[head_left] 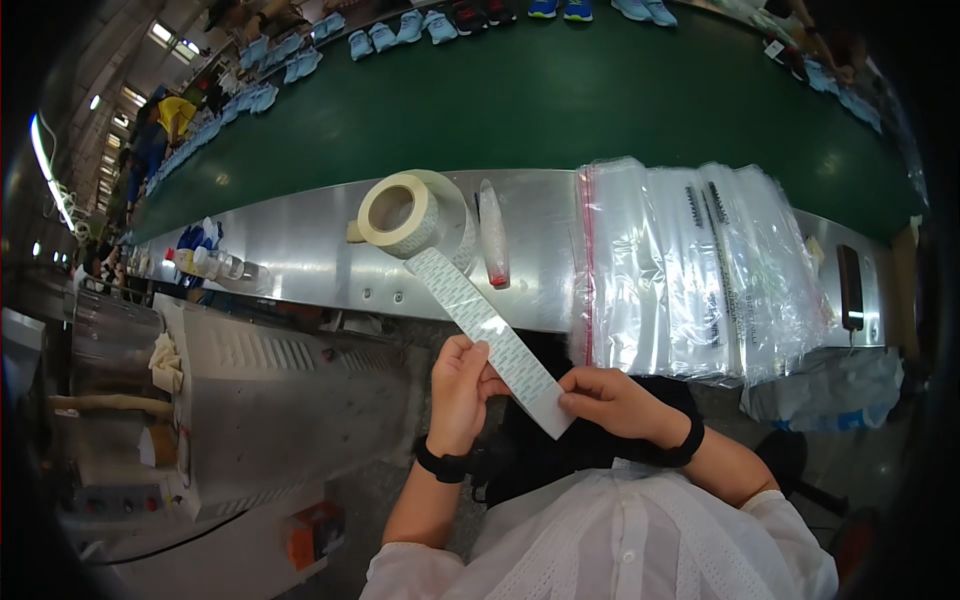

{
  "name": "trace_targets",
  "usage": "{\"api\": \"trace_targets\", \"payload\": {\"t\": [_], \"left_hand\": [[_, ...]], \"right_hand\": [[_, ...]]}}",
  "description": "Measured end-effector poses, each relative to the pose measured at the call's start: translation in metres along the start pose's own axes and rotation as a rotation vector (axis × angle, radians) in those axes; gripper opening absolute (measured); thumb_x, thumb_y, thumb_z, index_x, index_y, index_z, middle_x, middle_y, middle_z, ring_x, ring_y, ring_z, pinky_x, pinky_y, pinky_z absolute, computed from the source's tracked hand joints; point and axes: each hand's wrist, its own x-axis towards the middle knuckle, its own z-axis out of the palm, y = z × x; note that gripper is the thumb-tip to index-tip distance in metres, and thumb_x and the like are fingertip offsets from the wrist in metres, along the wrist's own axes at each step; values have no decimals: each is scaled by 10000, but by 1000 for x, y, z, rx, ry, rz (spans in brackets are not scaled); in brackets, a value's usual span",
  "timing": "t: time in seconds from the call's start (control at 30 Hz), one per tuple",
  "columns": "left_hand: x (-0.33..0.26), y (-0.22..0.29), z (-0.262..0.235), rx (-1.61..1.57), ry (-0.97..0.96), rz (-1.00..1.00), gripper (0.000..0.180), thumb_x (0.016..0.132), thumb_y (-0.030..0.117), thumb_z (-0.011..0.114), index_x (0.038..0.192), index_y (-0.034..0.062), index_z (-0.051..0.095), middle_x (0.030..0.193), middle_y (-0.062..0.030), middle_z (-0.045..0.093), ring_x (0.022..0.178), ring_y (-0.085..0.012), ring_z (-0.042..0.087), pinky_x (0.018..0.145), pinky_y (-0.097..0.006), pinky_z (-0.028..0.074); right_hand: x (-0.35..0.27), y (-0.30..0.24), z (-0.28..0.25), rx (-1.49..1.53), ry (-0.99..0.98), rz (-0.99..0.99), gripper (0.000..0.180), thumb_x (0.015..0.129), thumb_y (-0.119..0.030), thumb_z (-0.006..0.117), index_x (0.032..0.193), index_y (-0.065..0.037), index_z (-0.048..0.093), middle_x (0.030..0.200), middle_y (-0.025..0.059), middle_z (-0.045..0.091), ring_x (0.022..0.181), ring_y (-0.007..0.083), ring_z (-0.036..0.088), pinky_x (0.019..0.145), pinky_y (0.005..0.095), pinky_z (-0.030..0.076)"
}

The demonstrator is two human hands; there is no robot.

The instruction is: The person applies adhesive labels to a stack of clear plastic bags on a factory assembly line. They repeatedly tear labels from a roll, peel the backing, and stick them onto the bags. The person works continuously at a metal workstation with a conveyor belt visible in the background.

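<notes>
A strip of small printed labels (492, 326) runs from a label roll (428, 208) on the metal ledge down toward my lap. My left hand (464, 385) pinches the strip's left edge partway along, thumb on top. Near the strip's loose lower end, my right hand (612, 400) grips its right edge between thumb and fingers. Between the hands the strip is stretched out flat and slanted. A slim clear-wrapped object with a red tip (493, 235) lies beside the roll. To its right is a stack of clear plastic bags (655, 270) with a red edge strip.
Beyond the metal ledge (320, 245) lies a wide green belt (480, 105), with light blue shoes (408, 27) along its far side. Bottles (225, 266) stand at left. A dark phone-like device (850, 285) lies at right. A metal machine (290, 400) is left of me.
</notes>
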Motion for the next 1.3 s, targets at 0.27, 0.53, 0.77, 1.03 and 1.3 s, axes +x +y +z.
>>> {"api": "trace_targets", "payload": {"t": [0.27,0.53,0.77,1.03,1.3], "left_hand": [[-49,-11,36,1111,-34,739,319,751,-72,641,1045,12,553,1000,-127,534,736,-156,567,627,-254,490],[-52,-24,42,903,-60,554,220,831,3,613,1050,-14,608,996,-123,612,809,-181,629,681,-270,514],[-41,-32,28,511,-54,171,137,888,34,579,1002,-34,612,948,-55,601,806,-85,591,699,-215,505],[-32,-21,6,-176,116,23,163,955,154,473,1062,32,492,1088,-166,581,927,-202,625,730,-313,578],[-35,-17,26,-220,-299,-115,421,947,193,431,1328,20,382,1378,-238,372,1262,-368,402,1040,-503,331]], "right_hand": [[-4,-8,0,-381,225,-360,133,866,-69,541,962,2,599,772,63,590,652,121,541,590,277,435],[1,-8,7,-185,220,-248,89,835,-78,590,891,-10,607,768,89,588,630,151,540,570,274,427],[-2,-10,9,-516,334,-416,46,808,-60,589,826,-17,591,755,111,579,617,247,561,554,312,431],[-6,-3,-16,-321,426,-367,66,840,-75,549,852,-13,570,755,121,563,656,263,549,589,333,429],[-19,2,-31,-359,202,-300,131,856,-139,538,848,-20,594,786,109,579,705,244,562,634,326,430]]}}
